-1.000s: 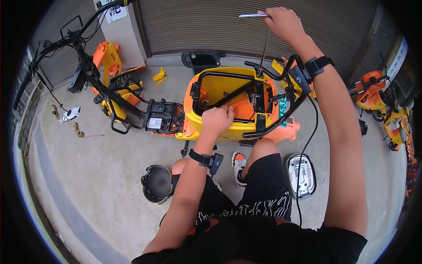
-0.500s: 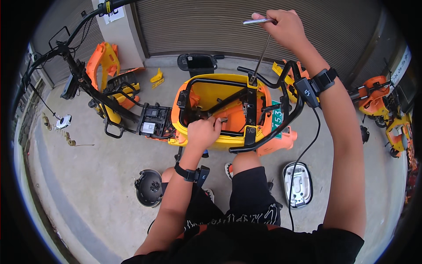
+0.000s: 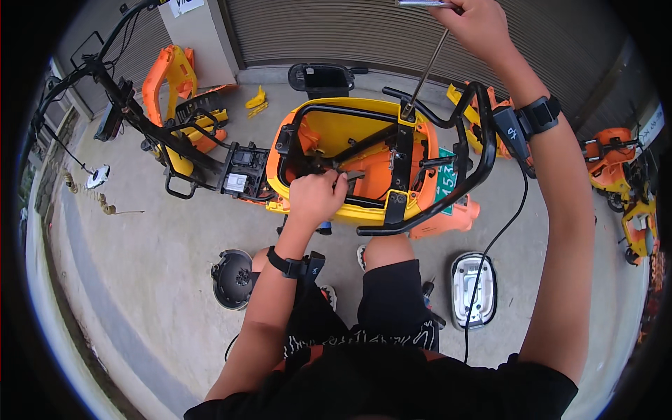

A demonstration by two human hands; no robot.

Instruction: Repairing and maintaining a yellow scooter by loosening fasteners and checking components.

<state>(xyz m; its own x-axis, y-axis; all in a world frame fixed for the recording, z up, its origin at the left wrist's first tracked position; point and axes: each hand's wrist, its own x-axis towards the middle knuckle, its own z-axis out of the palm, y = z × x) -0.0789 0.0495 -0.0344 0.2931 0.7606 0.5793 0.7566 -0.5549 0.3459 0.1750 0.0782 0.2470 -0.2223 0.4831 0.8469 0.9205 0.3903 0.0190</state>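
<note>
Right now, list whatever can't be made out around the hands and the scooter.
Head view:
- Metal tool in the right hand: the top edge crops its handle; the black frame hides its tip.
- Left hand: its back hides what, if anything, it grips.
- Dark bits in the round bowl: too small to identify.

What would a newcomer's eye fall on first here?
Probably the big yellow-and-orange scooter body, open-topped at the centre of the picture. Next might come the person's right grip at the top edge, closed around a long metal tool that slants down to the body's far edge. On the ground at lower left, a round dark bowl holds small dark pieces.
</note>
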